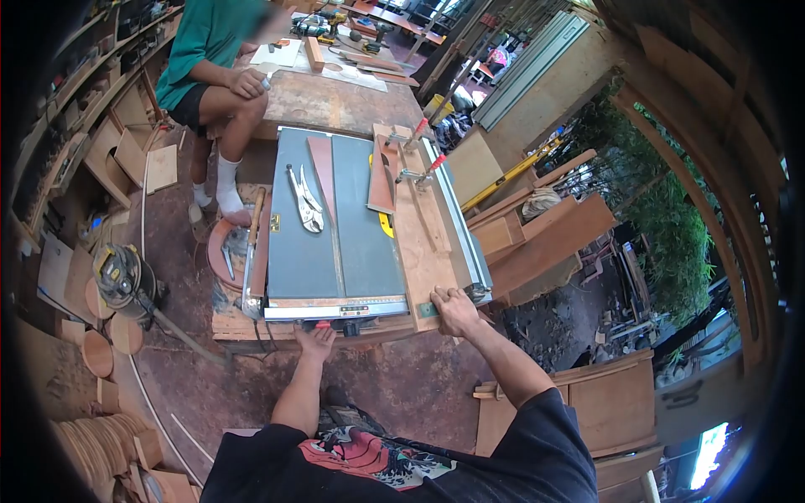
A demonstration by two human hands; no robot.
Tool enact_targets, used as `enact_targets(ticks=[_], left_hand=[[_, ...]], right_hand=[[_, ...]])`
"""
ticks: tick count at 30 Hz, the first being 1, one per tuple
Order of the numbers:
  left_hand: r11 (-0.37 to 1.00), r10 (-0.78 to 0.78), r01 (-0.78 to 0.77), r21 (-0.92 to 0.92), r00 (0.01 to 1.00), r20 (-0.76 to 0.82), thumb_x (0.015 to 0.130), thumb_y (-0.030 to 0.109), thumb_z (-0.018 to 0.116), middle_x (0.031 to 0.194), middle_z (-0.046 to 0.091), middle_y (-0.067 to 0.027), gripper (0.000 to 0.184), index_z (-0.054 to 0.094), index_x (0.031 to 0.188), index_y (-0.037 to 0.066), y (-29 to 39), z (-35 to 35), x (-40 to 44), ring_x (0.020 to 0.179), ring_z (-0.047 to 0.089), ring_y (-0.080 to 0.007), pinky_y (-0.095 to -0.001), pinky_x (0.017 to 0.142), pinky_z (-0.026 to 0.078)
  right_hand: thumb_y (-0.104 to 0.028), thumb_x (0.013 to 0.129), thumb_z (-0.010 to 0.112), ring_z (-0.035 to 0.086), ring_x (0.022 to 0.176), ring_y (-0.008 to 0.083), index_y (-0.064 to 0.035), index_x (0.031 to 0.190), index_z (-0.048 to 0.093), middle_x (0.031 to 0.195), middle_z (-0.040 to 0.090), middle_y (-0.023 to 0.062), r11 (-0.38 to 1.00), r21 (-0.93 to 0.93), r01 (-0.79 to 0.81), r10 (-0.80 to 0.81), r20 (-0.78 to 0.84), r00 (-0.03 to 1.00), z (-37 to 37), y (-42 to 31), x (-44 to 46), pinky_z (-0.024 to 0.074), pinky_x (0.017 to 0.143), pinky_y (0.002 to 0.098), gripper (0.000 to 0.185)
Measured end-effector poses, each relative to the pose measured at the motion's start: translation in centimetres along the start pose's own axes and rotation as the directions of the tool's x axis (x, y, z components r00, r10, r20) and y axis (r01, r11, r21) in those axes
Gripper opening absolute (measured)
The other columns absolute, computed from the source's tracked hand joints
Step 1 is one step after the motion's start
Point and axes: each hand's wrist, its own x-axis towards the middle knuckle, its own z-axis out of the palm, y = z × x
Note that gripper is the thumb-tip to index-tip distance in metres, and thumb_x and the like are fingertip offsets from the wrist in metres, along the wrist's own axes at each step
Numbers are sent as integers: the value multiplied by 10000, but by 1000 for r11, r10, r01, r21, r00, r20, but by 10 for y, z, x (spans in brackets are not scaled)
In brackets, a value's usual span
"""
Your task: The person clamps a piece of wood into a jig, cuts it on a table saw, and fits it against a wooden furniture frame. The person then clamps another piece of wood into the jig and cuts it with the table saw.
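My right hand (pixel 455 312) grips the near end of a long wooden board (pixel 426 267) lying along the right side of a table saw (pixel 369 251). My left hand (pixel 315 342) is at the saw's front edge, palm turned up and fingers spread, beside a red knob or switch (pixel 323 324) under the front rail. A pair of locking pliers (pixel 307 201) lies on the grey saw top. Farther up the board, two red-handled clamps (pixel 432 164) sit over a smaller wood piece (pixel 382 180). A yellow curved piece (pixel 386 225) shows beside the board.
Another person (pixel 205 75) sits at the left of a workbench (pixel 344 101) holding cordless drills and wood pieces. A shop vacuum (pixel 122 281) stands on the floor at left. Wood planks (pixel 545 235) are stacked at right; wooden panels (pixel 608 402) stand near my right side.
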Motion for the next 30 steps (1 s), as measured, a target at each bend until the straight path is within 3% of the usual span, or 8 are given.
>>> enact_targets(ticks=[9, 12, 15, 18, 21, 24, 27, 30], left_hand=[[1000, -16, 15, 10, 999, 28, 910, 778, 379, 1617, 177, -261, 1107, 100, 1553, -78, 1, -3, 2, 1515, 178, -399, -489, 1244, 162], [997, -43, 45, -70, 998, 37, 896, 800, 370, 1628, 148, -262, 1129, 83, 1563, -65, 5, -2, 12, 1519, 170, -399, -507, 1245, 141], [998, -46, 45, -39, 999, -13, 880, 823, 363, 1629, 164, -260, 1142, 108, 1568, -52, 6, 1, 7, 1518, 175, -398, -529, 1233, 151], [950, -97, 48, 310, 985, 143, 877, 812, 407, 1623, 213, -247, 1127, 153, 1570, -38, 26, -40, 9, 1510, 204, -397, -536, 1211, 193], [840, -16, 20, 542, 1000, -12, 874, 785, 468, 1620, 250, -229, 1110, 178, 1572, -29, 50, -73, -29, 1494, 248, -393, -532, 1185, 236], [747, 64, 44, 664, 988, -138, 862, 774, 510, 1606, 287, -205, 1089, 240, 1561, -15, 70, -125, -53, 1456, 312, -377, -526, 1151, 289], [581, 39, 101, 808, 988, -152, 881, 749, 511, 1554, 376, -188, 1003, 347, 1520, -6, 85, -170, -86, 1376, 402, -358, -521, 1108, 345], [427, 100, 143, 893, 974, -204, 914, 656, 556, 1370, 550, -155, 805, 542, 1380, 0, 84, -201, -110, 1188, 535, -311, -489, 1005, 437]], right_hand=[[-150, 681, 721, 614, 1094, 337, -2, 1203, 544, 1197, 591, 171, 1000, -16, -6, 7, 31, 1000, 2, 7, 14, 457, 977, 422, 571], [-144, 672, 727, 614, 1098, 343, -2, 1188, 544, 1193, 589, 175, 1000, -9, -19, 19, 48, 999, -1, 9, 24, 458, 978, 422, 566], [-143, 653, 743, 621, 1092, 348, -5, 1172, 551, 1181, 596, 178, 1000, -20, -16, 17, 80, 997, -3, 14, 33, 465, 976, 422, 571], [-149, 629, 765, 631, 1085, 346, -13, 1157, 561, 1159, 609, 175, 999, 1, -38, 37, 121, 992, -9, 14, 43, 479, 970, 420, 582], [-159, 620, 779, 638, 1088, 340, -20, 1148, 568, 1143, 620, 169, 999, 2, -35, 35, 125, 992, -11, 19, 52, 494, 966, 417, 585], [-164, 640, 779, 637, 1100, 343, -19, 1151, 569, 1153, 619, 173, 999, 10, -44, 42, 140, 989, -10, 20, 52, 502, 968, 419, 571], [-178, 648, 788, 629, 1103, 345, -16, 1165, 566, 1167, 614, 177, 997, 12, -75, 73, 124, 990, -6, 19, 49, 497, 975, 416, 586], [-174, 647, 791, 627, 1105, 333, -32, 1162, 581, 1166, 623, 153, 995, 35, -93, 91, 77, 993, 4, 20, 47, 492, 983, 416, 574]])
